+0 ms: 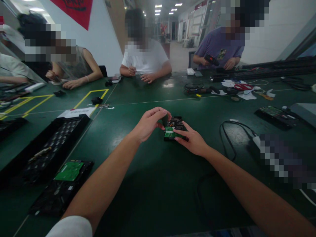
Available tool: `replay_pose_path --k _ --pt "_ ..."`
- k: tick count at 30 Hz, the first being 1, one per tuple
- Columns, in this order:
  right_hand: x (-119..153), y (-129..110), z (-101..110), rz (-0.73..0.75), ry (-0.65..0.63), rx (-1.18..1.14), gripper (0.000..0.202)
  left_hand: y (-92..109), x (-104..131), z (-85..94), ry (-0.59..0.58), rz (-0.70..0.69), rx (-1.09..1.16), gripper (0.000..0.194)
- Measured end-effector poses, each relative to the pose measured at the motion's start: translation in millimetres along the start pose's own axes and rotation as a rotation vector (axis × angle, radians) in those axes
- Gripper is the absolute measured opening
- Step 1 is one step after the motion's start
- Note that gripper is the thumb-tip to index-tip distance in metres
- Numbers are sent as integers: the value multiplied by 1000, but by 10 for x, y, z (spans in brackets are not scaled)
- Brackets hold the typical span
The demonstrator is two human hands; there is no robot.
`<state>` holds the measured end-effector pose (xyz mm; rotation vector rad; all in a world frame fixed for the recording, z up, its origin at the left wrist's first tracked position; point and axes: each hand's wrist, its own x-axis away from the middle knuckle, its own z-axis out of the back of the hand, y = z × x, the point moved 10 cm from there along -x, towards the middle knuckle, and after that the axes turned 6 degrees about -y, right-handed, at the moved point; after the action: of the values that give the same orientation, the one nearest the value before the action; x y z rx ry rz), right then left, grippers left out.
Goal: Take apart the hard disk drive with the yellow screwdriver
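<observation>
A hard drive [169, 134] with a green circuit board lies on the table in front of me. My left hand [154, 121] is closed in a pinch around an upright dark tool handle [166, 120] over the drive's left side; its tip is hidden. From the right, my right hand [192, 140] rests on the drive with its fingers spread, touching the board and the near right edge.
Another hard drive [70, 171] lies at left by a long black tray [49, 144] with rows of small parts. A third drive [274, 115] sits at right, near a cable [222, 131] and a power strip. Across the green table [138, 102] sit several people.
</observation>
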<state>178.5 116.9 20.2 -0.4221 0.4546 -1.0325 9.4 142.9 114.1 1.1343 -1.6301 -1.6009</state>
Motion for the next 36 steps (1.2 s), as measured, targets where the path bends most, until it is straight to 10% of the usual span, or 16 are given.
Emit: replay_pose_path --k 36 --pt "-2 2 -18 -4 -9 16 48 -36 0 3 -4 10 14 33"
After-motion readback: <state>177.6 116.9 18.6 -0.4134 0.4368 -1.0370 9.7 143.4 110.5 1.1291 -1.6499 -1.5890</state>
